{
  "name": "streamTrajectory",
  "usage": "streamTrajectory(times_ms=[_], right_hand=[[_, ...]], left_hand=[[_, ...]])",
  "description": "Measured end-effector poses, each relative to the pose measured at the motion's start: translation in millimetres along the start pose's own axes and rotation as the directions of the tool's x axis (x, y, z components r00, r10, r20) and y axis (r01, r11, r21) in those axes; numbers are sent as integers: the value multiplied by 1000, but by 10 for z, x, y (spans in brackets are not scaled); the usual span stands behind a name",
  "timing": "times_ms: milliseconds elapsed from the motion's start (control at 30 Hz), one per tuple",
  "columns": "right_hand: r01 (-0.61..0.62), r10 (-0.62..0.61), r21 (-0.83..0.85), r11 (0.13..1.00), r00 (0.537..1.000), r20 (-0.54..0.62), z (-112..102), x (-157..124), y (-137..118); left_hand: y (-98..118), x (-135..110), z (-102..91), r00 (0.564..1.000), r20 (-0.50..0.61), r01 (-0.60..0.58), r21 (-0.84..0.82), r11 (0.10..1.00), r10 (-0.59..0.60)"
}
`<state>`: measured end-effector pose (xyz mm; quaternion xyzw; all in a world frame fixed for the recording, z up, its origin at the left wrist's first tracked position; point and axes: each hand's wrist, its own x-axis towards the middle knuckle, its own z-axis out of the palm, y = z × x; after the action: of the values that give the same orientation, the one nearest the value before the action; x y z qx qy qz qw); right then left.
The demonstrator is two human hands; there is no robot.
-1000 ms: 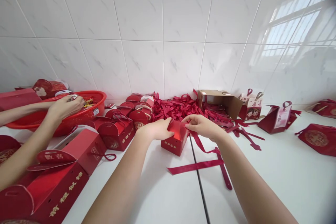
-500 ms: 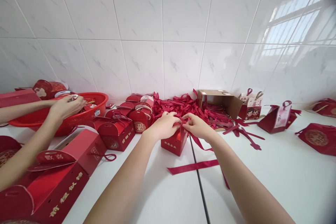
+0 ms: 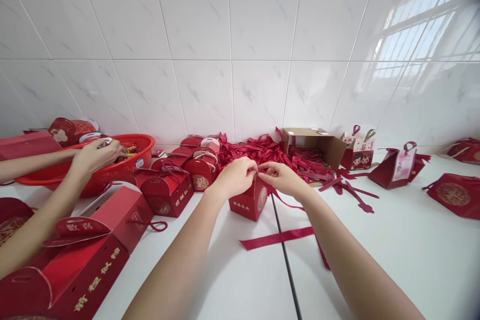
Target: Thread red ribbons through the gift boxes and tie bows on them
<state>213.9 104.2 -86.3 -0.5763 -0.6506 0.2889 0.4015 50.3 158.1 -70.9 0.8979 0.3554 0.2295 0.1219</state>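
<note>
Near the counter's (image 3: 393, 250) front left corner, large red cartons (image 3: 93, 265) are lying open, their gold characters too tilted to read. A loose strip (image 3: 277, 237) of dark red tape is lying flat across the counter's middle seam, running left to right. Just beyond it, a small red gift box (image 3: 249, 200) is standing upright at mid-counter, showing four gold characters too small to make out. The left hand (image 3: 236, 177) and right hand (image 3: 283, 180) are meeting directly above the box, equally near, each pinching the ribbon (image 3: 287, 202) at its top; its tail is trailing rightward. At the left edge, another person's hands (image 3: 93, 155) are reaching into a red basket (image 3: 140, 145). A ribbon heap (image 3: 258, 150) and a brown cardboard box (image 3: 318, 142) are sitting along the back edge.
</note>
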Motion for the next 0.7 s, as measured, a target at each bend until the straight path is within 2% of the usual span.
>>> streamTrajectory(times_ms=[67, 167, 233, 300, 367, 433, 533, 633, 667, 700], right_hand=[[30, -32, 55, 998, 999, 37, -22, -25, -35], [20, -36, 234, 972, 997, 64, -39, -39, -65], [34, -55, 370, 928, 997, 46, -52, -34, -80], [68, -74, 452, 889, 997, -4, -89, -38, -111], [138, -100, 480, 866, 990, -104, -163, -83, -176], [252, -158, 473, 844, 960, -230, -274, -189, -282], [435, -238, 455, 777, 872, -427, -468, -441, -482], [528, -223, 464, 711, 796, -563, -608, -649, -620], [526, -201, 478, 704, 792, -576, -628, -674, -632], [502, -176, 500, 706, 808, -563, -630, -670, -624]], left_hand=[[68, -21, -56, 998, -55, 3, -7, 1000, -3], [188, -58, -151, 987, -161, -11, -59, 998, 1], [258, -89, -214, 973, -233, -23, -104, 994, -2], [295, -122, -266, 967, -254, -21, -107, 994, -7], [278, -151, -297, 983, -170, 58, -33, 998, -62], [210, -167, -301, 978, 22, 203, 100, 974, -206], [60, -155, -268, 891, 242, 332, 232, 914, -385], [-71, -118, -233, 868, 301, 344, 210, 915, -395], [-102, -107, -228, 867, 312, 343, 193, 919, -389], [-128, -100, -225, 865, 325, 343, 172, 924, -382]])
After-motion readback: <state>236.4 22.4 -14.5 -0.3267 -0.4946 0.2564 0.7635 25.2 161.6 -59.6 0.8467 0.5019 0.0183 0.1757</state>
